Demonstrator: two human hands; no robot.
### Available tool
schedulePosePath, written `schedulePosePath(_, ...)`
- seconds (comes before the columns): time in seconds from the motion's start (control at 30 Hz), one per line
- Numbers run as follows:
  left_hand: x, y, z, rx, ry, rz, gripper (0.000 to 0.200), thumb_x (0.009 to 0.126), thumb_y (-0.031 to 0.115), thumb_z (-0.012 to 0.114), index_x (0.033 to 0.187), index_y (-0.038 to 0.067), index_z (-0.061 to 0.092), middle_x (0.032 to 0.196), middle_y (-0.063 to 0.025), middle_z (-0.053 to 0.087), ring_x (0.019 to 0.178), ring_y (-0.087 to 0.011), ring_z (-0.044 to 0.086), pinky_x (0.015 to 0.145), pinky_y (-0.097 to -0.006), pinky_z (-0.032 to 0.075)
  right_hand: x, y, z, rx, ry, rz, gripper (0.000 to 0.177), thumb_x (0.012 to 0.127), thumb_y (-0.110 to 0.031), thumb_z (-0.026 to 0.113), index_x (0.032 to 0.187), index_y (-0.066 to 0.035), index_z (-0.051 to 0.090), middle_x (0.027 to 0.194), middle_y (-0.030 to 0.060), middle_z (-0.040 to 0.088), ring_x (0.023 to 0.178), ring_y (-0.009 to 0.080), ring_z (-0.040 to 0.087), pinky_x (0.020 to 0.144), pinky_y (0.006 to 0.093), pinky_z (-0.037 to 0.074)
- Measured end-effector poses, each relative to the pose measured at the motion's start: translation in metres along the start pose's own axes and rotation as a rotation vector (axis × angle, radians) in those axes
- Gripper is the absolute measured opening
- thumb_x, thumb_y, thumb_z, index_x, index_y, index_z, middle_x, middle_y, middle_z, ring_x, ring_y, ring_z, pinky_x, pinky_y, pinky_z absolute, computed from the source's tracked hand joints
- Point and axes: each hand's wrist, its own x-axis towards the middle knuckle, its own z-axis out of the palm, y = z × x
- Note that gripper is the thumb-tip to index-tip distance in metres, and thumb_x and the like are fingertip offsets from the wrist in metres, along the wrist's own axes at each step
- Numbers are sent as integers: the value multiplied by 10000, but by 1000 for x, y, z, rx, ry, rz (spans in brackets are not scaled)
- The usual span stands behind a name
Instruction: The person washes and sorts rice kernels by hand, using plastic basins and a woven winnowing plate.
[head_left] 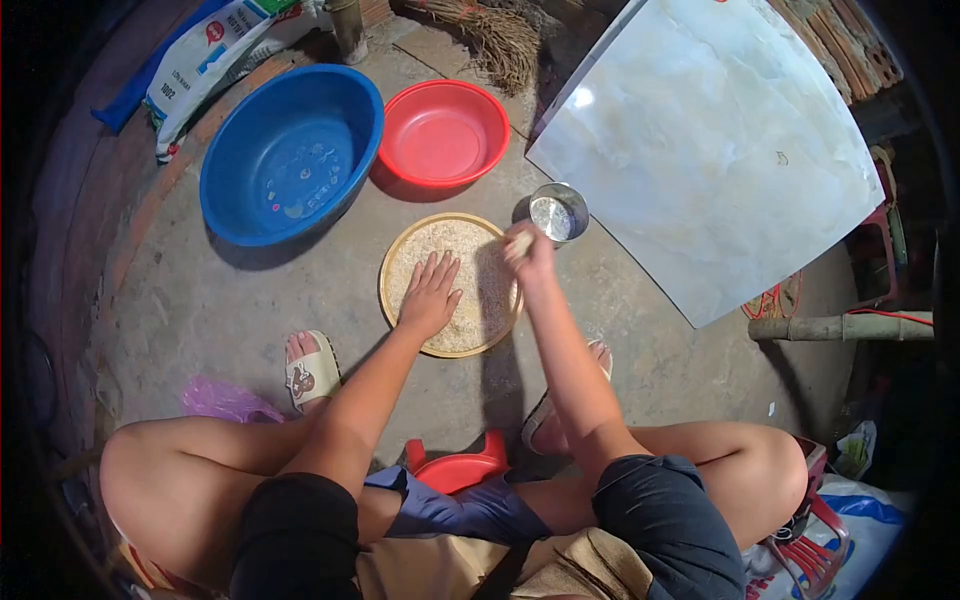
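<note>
A round, shallow woven tray (392, 318) with a tan rim lies on the floor, covered in pale grains (455, 238) that look like rice. My left hand (431, 296) rests on the grains with its fingers stretched out. Over the tray's right edge, my right hand (530, 252) is closed in a fist, and whatever may be inside it is hidden. Just beyond that fist stands a round metal pot (571, 205), with something whitish at its bottom.
Behind the tray are a big blue basin (228, 200) and a smaller red basin (440, 143). A glossy marbled panel (700, 150) spreads across the right. A straw broom (495, 45) lies at the back, and purple plastic (228, 399) near my left foot.
</note>
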Motion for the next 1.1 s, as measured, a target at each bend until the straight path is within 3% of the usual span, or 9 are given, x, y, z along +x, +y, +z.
schedulePosePath(0.17, -1, -1, 1, 11, -2, 1, 531, 892, 323, 391, 1360, 109, 259, 1422, -86, 235, 1328, -264, 161, 1088, -406, 108, 37, -76, 6, 189, 166, -415, 255, 884, -229, 412, 809, -40, 567, 682, 97, 563, 641, 224, 554, 625, 325, 463)
schedulePosePath(0.23, -1, -2, 0, 13, -3, 5, 526, 893, 317, 390, 1359, 109, 261, 1423, -86, 235, 1328, -255, 167, 1088, -398, 111, 40, -86, -1, -1271, 257, -701, 354, 911, -271, 393, 1107, 3, 501, 902, 122, 617, 832, 237, 595, 769, 377, 472)
schedulePosePath(0.3, -1, -2, 1, 6, 3, 2, 524, 893, 314, 391, 1357, 108, 265, 1421, -86, 240, 1326, -253, 174, 1088, -395, 112, 24, -82, 0, -1641, 225, -466, 466, 900, -289, 410, 1277, -18, 372, 1165, 173, 529, 1045, 310, 524, 908, 484, 374)
schedulePosePath(0.37, -2, -3, 1, 3, 3, 2, 521, 892, 311, 393, 1355, 107, 270, 1419, -85, 245, 1324, -250, 182, 1089, -391, 114, -3, -41, 11, -2126, 537, -727, 465, 890, -278, 429, 1276, -24, 381, 1325, 208, 354, 1222, 426, 309, 981, 567, 220)
schedulePosePath(0.47, -2, -5, 4, -11, 14, 10, 514, 890, 308, 397, 1347, 102, 288, 1414, -83, 258, 1318, -249, 198, 1088, -390, 118, -21, 7, 4, -2107, 324, -1134, 390, 831, -202, 503, 1178, -29, 463, 1295, 203, 380, 1232, 408, 298, 998, 591, 165)
schedulePosePath(0.6, -3, -9, 9, -24, 12, 28, 497, 894, 285, 391, 1341, 91, 298, 1415, -89, 251, 1317, -262, 195, 1084, -393, 127, -52, 55, 7, -1999, -357, -1217, 385, 681, -69, 580, 1055, -15, 510, 1005, 167, 517, 956, 329, 482, 844, 421, 377)
schedulePosePath(0.87, 11, -19, -6, -351, 163, -117, 288, 868, 247, 431, 1033, 90, 608, 1069, -98, 595, 1054, -235, 525, 926, -368, 379, -55, 78, -4, -1778, -296, -838, 88, 729, -27, 570, 815, -17, 583, 770, 173, 538, 712, 342, 548, 635, 394, 451)
schedulePosePath(1.0, 30, -16, -26, -833, 178, -462, 335, 909, 294, 404, 1036, 56, 602, 1044, -105, 607, 987, -207, 565, 829, -343, 443, -49, 77, 37, -1589, -184, -762, 125, 736, -27, 597, 858, -3, 608, 784, 145, 581, 699, 280, 592, 623, 329, 474)
schedulePosePath(1.1, 42, -22, -20, -1723, 202, -798, 392, 923, 323, 358, 1084, 35, 568, 1040, -102, 603, 932, -209, 581, 799, -366, 465, -56, 83, 67, -1466, -359, -674, 173, 731, -25, 618, 903, -5, 612, 815, 131, 593, 708, 242, 604, 625, 302, 484)
